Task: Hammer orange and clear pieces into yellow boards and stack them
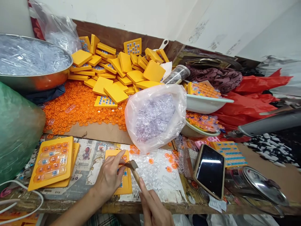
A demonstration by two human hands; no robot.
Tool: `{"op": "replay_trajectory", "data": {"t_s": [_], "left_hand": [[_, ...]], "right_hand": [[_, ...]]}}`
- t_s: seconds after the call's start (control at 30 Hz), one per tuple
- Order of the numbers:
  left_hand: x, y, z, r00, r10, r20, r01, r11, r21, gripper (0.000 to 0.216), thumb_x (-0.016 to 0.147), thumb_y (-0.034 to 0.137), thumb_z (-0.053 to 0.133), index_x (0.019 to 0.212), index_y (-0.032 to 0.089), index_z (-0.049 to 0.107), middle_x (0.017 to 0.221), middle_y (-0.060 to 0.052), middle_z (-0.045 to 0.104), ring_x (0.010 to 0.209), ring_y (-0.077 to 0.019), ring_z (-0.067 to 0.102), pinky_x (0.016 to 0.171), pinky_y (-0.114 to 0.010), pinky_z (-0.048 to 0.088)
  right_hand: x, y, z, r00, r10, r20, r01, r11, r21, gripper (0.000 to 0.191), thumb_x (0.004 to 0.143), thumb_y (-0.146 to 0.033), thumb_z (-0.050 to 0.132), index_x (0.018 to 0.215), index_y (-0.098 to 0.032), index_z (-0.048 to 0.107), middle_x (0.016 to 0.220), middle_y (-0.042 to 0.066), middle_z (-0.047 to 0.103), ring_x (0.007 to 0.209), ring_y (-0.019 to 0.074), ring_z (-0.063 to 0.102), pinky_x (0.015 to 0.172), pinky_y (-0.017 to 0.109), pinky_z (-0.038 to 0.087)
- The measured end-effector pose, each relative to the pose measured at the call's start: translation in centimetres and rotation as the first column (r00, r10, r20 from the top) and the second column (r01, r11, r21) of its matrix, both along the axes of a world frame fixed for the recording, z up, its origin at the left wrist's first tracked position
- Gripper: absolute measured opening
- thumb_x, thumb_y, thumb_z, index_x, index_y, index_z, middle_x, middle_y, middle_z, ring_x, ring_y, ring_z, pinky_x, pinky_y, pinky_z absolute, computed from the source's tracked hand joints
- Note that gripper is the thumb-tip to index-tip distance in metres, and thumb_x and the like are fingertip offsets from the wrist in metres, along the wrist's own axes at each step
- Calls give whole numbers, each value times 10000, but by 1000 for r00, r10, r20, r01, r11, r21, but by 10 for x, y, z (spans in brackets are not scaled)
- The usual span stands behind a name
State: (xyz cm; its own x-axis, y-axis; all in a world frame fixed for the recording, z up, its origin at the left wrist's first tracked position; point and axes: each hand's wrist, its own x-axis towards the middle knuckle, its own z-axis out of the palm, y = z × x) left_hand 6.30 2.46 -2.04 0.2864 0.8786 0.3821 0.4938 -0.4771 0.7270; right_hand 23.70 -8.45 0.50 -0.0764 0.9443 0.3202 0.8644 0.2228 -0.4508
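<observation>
My left hand [108, 179] rests on a yellow plastic tray [124, 185] at the table's front edge, its fingers pinched together at the tray's top. In my right hand [154, 205] is a small hammer [133, 168] with a wooden handle, its metal head just above the tray by my left fingertips. Clear plastic pieces [152, 171] and a few orange rings [168, 161] lie scattered to the right of the tray. A second yellow tray [52, 163], filled with orange rings under clear strips, lies to the left.
A plastic bag of clear pieces [155, 116] stands behind the tray. Behind that are a heap of orange rings [77, 106] and a pile of yellow trays [117, 72]. A metal bowl [35, 80] is far left, a phone [210, 171] and a steel lid [263, 185] on the right.
</observation>
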Motion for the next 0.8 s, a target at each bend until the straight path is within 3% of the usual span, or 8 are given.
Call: {"op": "replay_trajectory", "data": {"t_s": [0.1,0.17,0.27,0.37,0.47,0.6,0.7,0.8], "left_hand": [[2,-2,-2,1000,10,-1,-10,1000,4,548,882,103,502,1398,233,371,922,-44,735,843,-220,692,768,-385,573],[1,-5,-2,1000,13,-2,-13,1000,11,527,881,104,497,1384,226,396,912,-47,734,837,-223,696,756,-386,579],[-4,0,2,1000,-6,27,5,1000,25,458,883,155,534,1332,213,468,923,-54,727,840,-213,695,750,-365,591],[-8,27,11,999,24,39,-27,998,58,261,898,219,556,1153,182,604,985,-75,717,911,-213,685,815,-364,583],[-1,72,19,997,76,-30,-74,995,66,222,945,172,447,959,144,666,1015,-94,703,970,-224,663,879,-398,555],[16,124,16,993,62,-103,-60,998,28,235,969,259,471,989,119,658,1010,-67,673,957,-226,649,841,-410,551],[22,138,13,990,39,-134,-41,999,-16,292,974,343,482,1125,129,609,1098,-60,633,972,-208,640,823,-395,550],[14,125,17,992,37,-123,-43,998,-46,256,989,270,430,1103,109,593,1003,-64,638,923,-185,643,804,-372,547]], "right_hand": [[-2,1,-3,998,-24,59,24,1000,-10,452,1002,-229,330,1436,-239,455,683,4,624,481,93,607,463,142,491],[-3,0,-3,999,-42,12,43,999,-19,437,1003,-259,346,1419,-246,481,719,17,663,512,97,634,506,142,518],[-1,-3,-1,985,-85,-148,88,996,13,411,983,-282,429,1383,-280,525,970,53,748,779,148,733,707,184,581],[3,-6,-4,949,-134,-286,154,987,48,405,933,-265,543,1336,-269,578,1207,57,700,1050,221,697,888,275,570],[7,-6,-15,898,-225,-378,219,974,-59,393,897,-304,606,1281,-222,630,1254,56,667,1114,248,665,939,316,551],[10,-5,-31,782,-398,-480,383,914,-134,419,897,-396,595,1261,-194,646,1287,59,641,1172,262,624,1002,361,500],[16,-6,-36,795,-378,-475,358,924,-136,413,875,-374,632,1245,-194,655,1276,61,646,1164,263,629,1012,373,489],[23,-7,-36,828,-340,-445,314,940,-135,422,864,-335,646,1260,-189,641,1272,63,645,1147,256,641,984,357,512]]}}
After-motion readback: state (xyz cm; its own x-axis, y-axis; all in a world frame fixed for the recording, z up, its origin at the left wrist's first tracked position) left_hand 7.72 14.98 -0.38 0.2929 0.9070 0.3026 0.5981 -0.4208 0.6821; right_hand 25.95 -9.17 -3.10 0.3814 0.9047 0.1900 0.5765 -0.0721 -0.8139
